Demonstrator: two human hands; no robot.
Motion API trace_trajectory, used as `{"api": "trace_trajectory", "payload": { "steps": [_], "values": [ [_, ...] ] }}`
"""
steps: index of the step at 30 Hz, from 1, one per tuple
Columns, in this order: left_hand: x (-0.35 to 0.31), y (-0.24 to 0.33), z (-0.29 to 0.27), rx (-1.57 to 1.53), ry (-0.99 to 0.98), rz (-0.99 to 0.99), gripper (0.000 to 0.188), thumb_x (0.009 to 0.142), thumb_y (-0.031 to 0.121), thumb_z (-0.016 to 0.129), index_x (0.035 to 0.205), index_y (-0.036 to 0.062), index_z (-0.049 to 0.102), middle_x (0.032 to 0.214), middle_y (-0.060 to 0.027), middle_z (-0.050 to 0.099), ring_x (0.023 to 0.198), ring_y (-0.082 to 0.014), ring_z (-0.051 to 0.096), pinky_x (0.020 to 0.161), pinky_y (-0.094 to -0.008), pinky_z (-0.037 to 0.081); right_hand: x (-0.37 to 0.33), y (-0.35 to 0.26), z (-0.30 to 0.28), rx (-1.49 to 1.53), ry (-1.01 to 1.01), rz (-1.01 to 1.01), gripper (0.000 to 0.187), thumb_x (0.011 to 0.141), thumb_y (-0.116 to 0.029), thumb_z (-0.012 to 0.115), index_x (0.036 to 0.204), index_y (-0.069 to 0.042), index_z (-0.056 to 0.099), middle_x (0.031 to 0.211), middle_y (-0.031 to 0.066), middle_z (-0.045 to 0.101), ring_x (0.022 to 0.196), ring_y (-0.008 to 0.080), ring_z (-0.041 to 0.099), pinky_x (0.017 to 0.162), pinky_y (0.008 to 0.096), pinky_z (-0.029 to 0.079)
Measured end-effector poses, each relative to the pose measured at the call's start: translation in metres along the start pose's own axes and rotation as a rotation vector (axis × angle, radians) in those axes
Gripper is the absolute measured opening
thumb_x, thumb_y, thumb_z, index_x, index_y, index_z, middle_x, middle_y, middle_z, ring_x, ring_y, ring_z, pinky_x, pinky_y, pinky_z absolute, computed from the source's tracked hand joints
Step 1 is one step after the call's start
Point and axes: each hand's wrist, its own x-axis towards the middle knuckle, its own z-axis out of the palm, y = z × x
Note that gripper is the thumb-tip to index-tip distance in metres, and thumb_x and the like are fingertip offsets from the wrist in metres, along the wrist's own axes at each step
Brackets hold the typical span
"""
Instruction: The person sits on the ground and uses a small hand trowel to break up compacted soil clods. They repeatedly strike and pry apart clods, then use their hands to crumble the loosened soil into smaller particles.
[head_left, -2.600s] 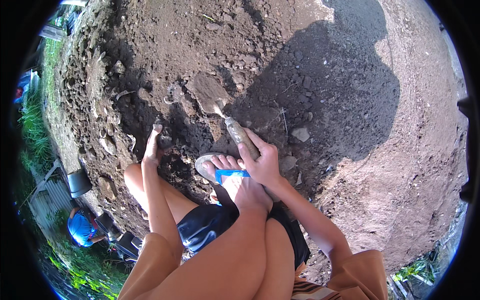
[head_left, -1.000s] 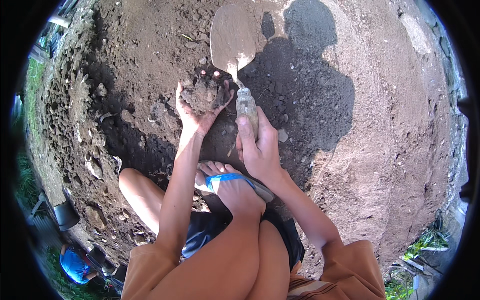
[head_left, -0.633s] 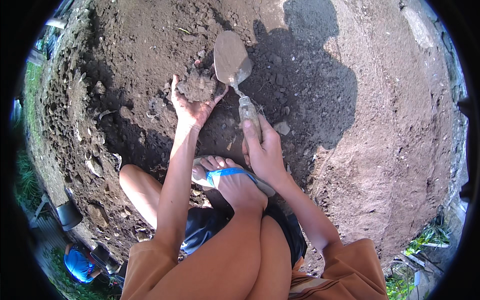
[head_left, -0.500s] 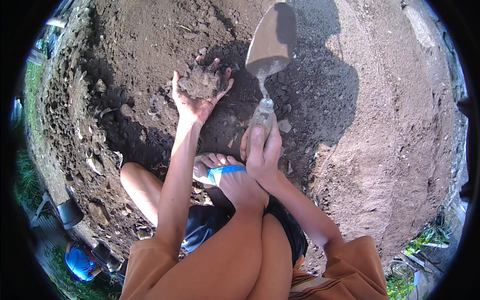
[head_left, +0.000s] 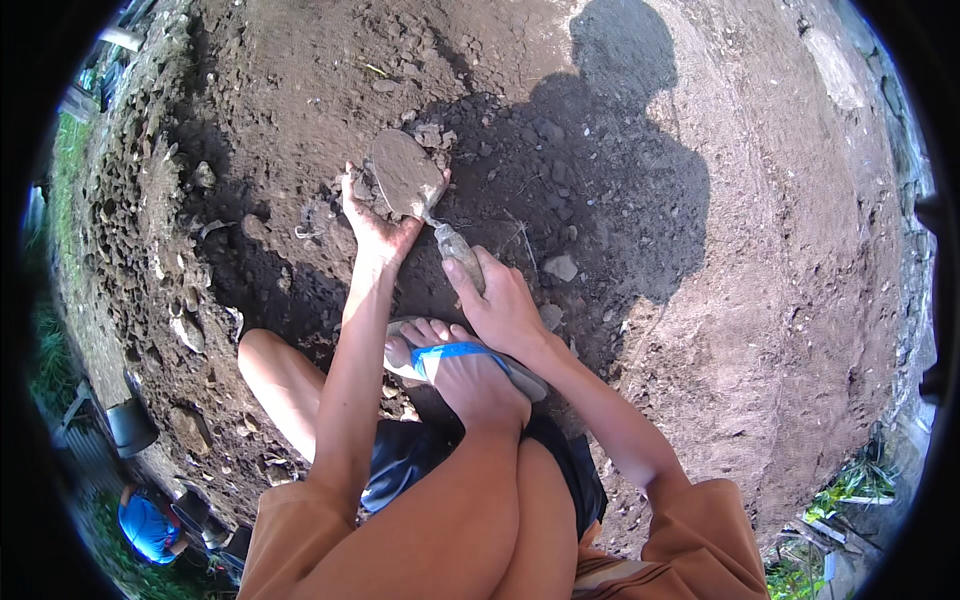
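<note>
Right hand (head_left: 500, 305): grip closed round the trowel (head_left: 416, 192). Left hand (head_left: 382, 240), at the right's ten o'clock: cupped, contents indeterminable behind the blade (head_left: 403, 168); a slip could nick fingers (head_left: 446, 177).

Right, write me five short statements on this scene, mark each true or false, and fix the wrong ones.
1. The right hand grips the trowel. True.
2. The trowel hides no part of the left hand. False: it covers part of that hand from view.
3. The sandal strap is red. False: it is blue.
4. A dark bucket appears at the left. True.
5. The person in a blue shirt is at upper right. False: lower left.
</note>
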Motion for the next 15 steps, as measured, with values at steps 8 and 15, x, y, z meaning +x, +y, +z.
{"api": "trace_trajectory", "payload": {
  "steps": [8,15],
  "values": [
    [-0.005,0.015,-0.010,0.088,-0.156,0.082,0.079,0.090,0.051,0.068,0.152,0.0068,0.046,0.148,-0.0206,0.055,0.134,-0.0410,0.053,0.115,-0.0633,0.042,-0.004,-0.006,0.004,0.160,0.104,-0.089,0.051,0.104,-0.041,0.060,0.114,0.009,0.059,0.074,0.0276,0.068,0.072,0.0467,0.071,0.063,0.0472,0.053],
    [-0.013,0.017,-0.007,0.132,-0.066,0.150,0.078,0.088,0.049,0.072,0.151,0.0089,0.048,0.150,-0.0195,0.051,0.135,-0.0417,0.051,0.118,-0.0628,0.039,0.006,-0.008,0.004,0.123,0.118,-0.087,0.056,0.104,-0.043,0.060,0.118,0.011,0.059,0.072,0.0305,0.067,0.071,0.0469,0.072,0.064,0.0497,0.053]
  ]
}}
